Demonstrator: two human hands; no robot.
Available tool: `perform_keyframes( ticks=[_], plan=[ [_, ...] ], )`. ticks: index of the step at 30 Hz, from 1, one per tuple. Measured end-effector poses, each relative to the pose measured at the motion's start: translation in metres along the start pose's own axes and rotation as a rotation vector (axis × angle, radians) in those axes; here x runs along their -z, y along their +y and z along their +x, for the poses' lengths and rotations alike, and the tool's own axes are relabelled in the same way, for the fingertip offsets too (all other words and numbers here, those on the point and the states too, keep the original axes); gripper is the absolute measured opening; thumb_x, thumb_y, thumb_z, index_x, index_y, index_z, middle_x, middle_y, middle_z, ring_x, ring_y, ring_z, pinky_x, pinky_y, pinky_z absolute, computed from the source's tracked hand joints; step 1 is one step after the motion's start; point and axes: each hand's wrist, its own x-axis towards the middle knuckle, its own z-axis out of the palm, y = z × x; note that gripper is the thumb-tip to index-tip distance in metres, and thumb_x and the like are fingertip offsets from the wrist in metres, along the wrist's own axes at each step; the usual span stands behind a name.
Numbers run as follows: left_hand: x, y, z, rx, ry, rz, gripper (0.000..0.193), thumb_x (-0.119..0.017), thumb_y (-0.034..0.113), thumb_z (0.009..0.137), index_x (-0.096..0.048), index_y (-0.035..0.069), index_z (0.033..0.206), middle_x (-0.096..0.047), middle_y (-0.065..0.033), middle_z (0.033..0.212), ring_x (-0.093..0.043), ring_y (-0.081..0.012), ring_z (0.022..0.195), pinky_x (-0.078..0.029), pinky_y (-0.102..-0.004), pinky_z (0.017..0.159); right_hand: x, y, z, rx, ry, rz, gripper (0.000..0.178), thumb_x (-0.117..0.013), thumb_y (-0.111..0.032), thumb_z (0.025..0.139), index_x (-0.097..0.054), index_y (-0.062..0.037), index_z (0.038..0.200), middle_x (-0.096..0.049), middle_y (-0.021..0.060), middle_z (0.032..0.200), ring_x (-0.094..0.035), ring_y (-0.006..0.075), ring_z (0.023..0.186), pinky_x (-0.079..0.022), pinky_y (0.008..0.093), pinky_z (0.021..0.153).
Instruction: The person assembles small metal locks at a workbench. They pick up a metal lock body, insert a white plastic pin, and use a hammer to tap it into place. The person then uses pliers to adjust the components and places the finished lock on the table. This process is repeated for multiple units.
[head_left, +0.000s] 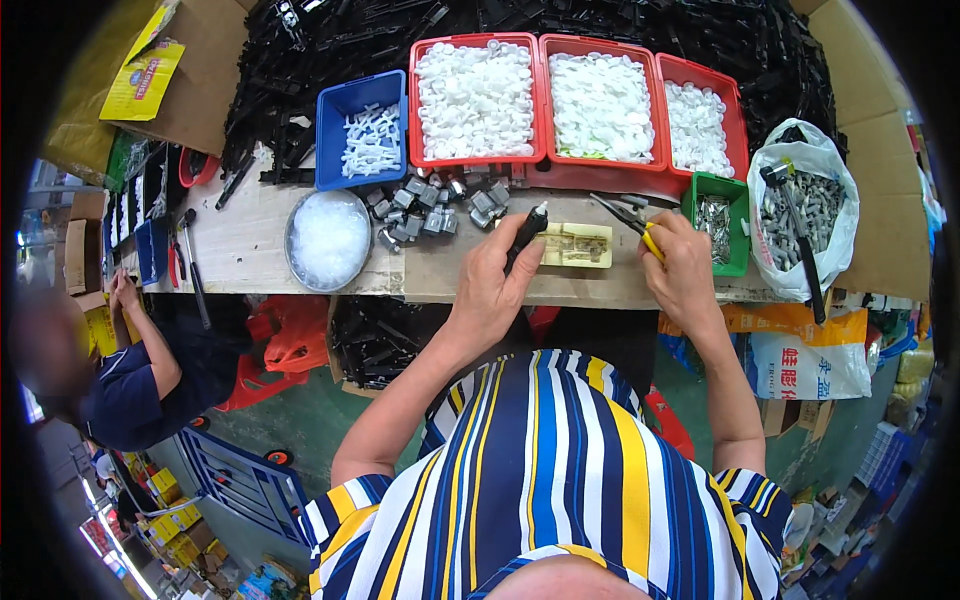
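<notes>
My left hand [492,285] grips a slim black part [526,235] whose white tip points up and away from me. My right hand [680,268] holds yellow-handled pliers [628,215], jaws pointing left over the bench. Between the two hands a pale yellow jig block [578,245] lies on the wooden bench [250,245]. A loose cluster of small grey metal pieces [430,210] sits just beyond my left hand.
Three red trays [538,95] of white plastic parts and a blue tray [345,100] line the back. A round metal bowl [328,238], a green bin [722,225], a white bag of metal parts [805,215] and black strips [300,60] surround them. Another person [140,370] sits at left.
</notes>
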Motion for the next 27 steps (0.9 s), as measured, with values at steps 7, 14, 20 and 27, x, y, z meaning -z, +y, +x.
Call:
perform_keyframes(
  ticks=[7, 14, 20, 27],
  plan=[
    [-0.013, 0.002, 0.004, -0.088, -0.014, 0.118, 0.028, -0.056, 0.02, 0.103, -0.058, -0.003, 0.118, -0.065, -0.0205, 0.095, -0.065, -0.0366, 0.084, -0.05, -0.0404, 0.074, 0.008, -0.025, -0.011, 0.16, 0.0, 0.211, 0.027, -0.051, 0.009, 0.075, -0.058, 0.0058, 0.101, -0.053, 0.0214, 0.14, -0.054, 0.0391, 0.121, -0.038, 0.0443, 0.099],
    [-0.021, 0.004, 0.001, -0.182, -0.003, 0.221, 0.03, -0.058, 0.02, 0.101, -0.057, -0.002, 0.121, -0.066, -0.0218, 0.099, -0.066, -0.0403, 0.087, -0.051, -0.0422, 0.073, 0.008, -0.029, -0.015, 0.168, 0.003, 0.256, 0.021, -0.052, 0.011, 0.075, -0.058, 0.004, 0.093, -0.057, 0.021, 0.114, -0.057, 0.0393, 0.106, -0.043, 0.0455, 0.091],
    [-0.012, 0.011, 0.0, -0.005, -0.247, -0.025, 0.027, -0.052, 0.021, 0.105, -0.06, -0.002, 0.114, -0.055, -0.0054, 0.071, -0.052, -0.0123, 0.062, -0.045, -0.029, 0.058, 0.005, -0.026, -0.021, 0.201, -0.014, 0.275, 0.011, -0.055, 0.012, 0.074, -0.054, 0.0028, 0.079, -0.056, 0.0189, 0.091, -0.059, 0.0404, 0.084, -0.048, 0.0463, 0.073],
    [0.011, 0.003, 0.001, 0.447, -0.72, -0.867, 0.045, -0.05, 0.039, 0.106, -0.062, -0.003, 0.114, -0.051, 0.0, 0.07, -0.048, -0.0076, 0.057, -0.039, -0.0215, 0.054, 0.013, -0.032, -0.025, 0.259, -0.066, 0.296, 0.01, -0.059, 0.009, 0.073, -0.053, 0.003, 0.078, -0.058, 0.0179, 0.092, -0.06, 0.0387, 0.084, -0.049, 0.0453, 0.074]
  ],
)
